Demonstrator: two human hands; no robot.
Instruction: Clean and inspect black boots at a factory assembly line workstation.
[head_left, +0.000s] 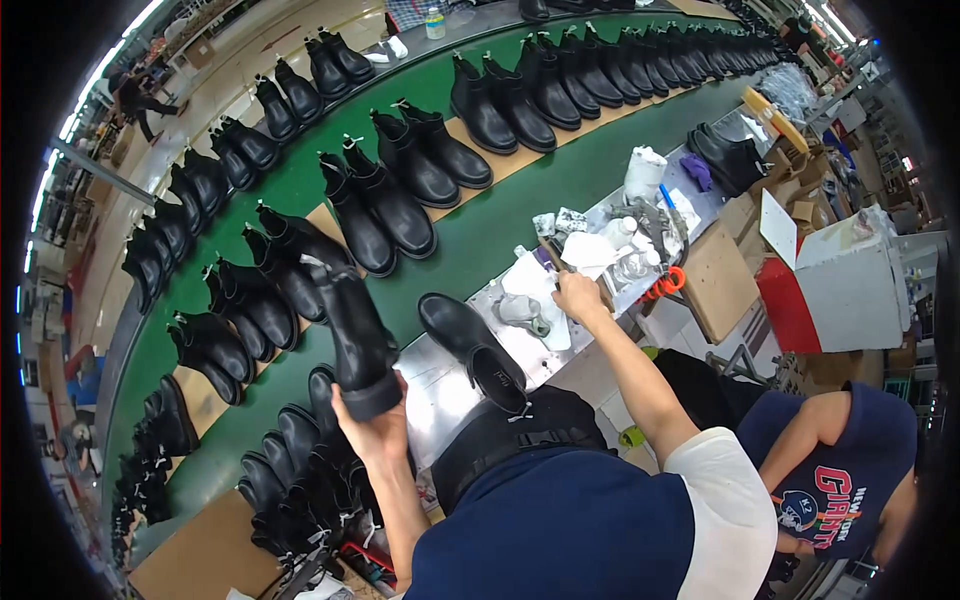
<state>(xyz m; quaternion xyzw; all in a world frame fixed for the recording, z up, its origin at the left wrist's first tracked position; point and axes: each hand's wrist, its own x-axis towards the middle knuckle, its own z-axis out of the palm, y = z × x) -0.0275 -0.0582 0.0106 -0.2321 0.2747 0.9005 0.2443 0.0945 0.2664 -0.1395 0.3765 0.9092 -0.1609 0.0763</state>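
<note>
My left hand [378,425] is wrapped round the heel end of a black leather ankle boot [355,325], held up with its shaft pointing away from me. My right hand [580,297] reaches over the metal worktop [430,385], its fingers closed at a brown stick-like handle [553,250]. The fingers hide what is between them. A second black boot [465,338] lies on the worktop's near edge, its opening toward me. By my right hand are white cloths [590,252], a small cup [518,310], a purple scrap [543,257] and clear bottles [630,267].
A green conveyor belt [480,225] carries rows of black boots [500,105] on brown boards. More boots [290,460] crowd at lower left. Orange-handled scissors [665,283] lie at the worktop's right. A person in a navy shirt [850,480] is close on my right, near a white box [845,285].
</note>
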